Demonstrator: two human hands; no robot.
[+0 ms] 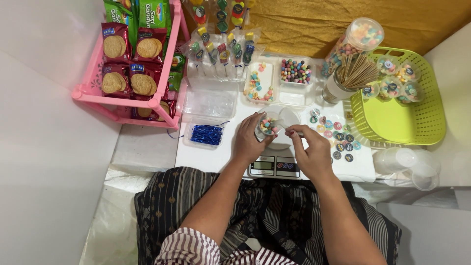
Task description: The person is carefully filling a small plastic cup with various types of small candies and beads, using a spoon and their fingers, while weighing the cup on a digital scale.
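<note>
The left hand [252, 140] wraps a small clear plastic cup of pastel candies [268, 126], held just above the white digital kitchen scale [274, 166]. The right hand [309, 149] pinches narrow on something small at the cup's rim; what it is cannot be told. Best kept level, so nothing spills. Red biscuit packets [128, 66] fill the pink plastic rack [162, 100] at left; round colourful stickers [338, 137] dot the white table beside a lime-green basket [431, 122].
</note>
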